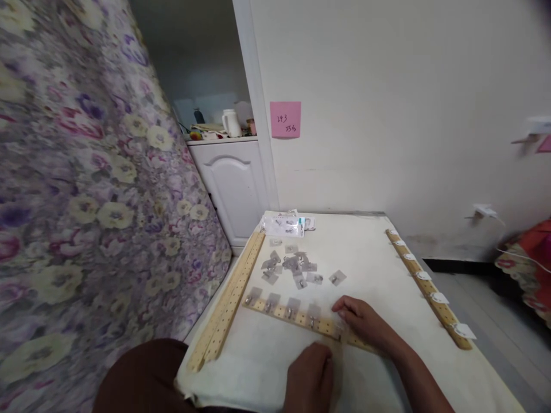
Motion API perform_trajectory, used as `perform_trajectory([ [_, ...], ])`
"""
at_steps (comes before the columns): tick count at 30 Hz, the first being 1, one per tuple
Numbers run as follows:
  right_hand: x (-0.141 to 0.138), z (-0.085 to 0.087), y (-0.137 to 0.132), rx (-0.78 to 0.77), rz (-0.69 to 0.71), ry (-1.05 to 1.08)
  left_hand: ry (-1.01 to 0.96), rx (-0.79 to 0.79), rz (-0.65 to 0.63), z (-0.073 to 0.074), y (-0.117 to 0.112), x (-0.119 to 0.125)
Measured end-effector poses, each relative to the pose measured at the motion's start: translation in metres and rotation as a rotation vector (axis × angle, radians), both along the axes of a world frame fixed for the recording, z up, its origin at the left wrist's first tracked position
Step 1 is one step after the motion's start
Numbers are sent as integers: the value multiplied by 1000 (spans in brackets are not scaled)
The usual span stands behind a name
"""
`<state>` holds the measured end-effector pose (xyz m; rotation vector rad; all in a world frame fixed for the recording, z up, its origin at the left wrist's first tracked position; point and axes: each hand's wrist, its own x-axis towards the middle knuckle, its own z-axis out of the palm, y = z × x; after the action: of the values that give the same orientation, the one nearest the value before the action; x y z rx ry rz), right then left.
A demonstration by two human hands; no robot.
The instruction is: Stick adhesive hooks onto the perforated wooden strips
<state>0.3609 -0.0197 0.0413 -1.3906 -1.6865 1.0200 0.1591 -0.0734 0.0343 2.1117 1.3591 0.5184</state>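
Observation:
A perforated wooden strip (279, 311) lies across the table in front of me, with several clear square pieces bearing small metal hooks (291, 312) set along it. My left hand (310, 376) is curled closed just below the strip; what its fingers hold is hidden. Over the strip's right part is my right hand (361, 321), its fingers bent together beside a blurred, see-through piece (340, 331). Whether that piece is in its fingers is unclear. Beyond the strip lies a loose heap of similar clear hook pieces (295, 263).
Bare perforated strips (232, 292) run along the table's left edge. Another strip (411, 265) with white round pieces lies along the right edge. A printed plastic packet (282, 225) rests at the back, near the wall. A floral curtain (107, 189) hangs at left.

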Motion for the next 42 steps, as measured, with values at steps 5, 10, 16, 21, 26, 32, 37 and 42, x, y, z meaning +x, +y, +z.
perform_trajectory([
  [5, -7, -3, 8, -17, 49, 13, 57, -7, 2, -8, 11, 2],
  [10, -5, -4, 12, -35, 66, 17, 137, 2, 14, -8, 19, 11],
  [16, -4, -5, 12, -19, 52, 22, 180, -1, 13, -2, 26, 19],
  [21, -3, -5, 13, -40, 50, 19, 135, -2, 16, -3, 29, 19],
  [26, -3, -8, 14, -18, 47, -9, 152, -37, 10, -3, 28, 20],
  [32, -2, -13, 13, -15, 12, -47, 180, -42, -20, -1, 28, 21],
  [37, -1, -13, 12, -26, 17, -47, 147, -38, -19, -4, 28, 21],
  [42, -2, -10, 11, -17, 11, -54, 142, -38, -19, -5, 28, 20],
])
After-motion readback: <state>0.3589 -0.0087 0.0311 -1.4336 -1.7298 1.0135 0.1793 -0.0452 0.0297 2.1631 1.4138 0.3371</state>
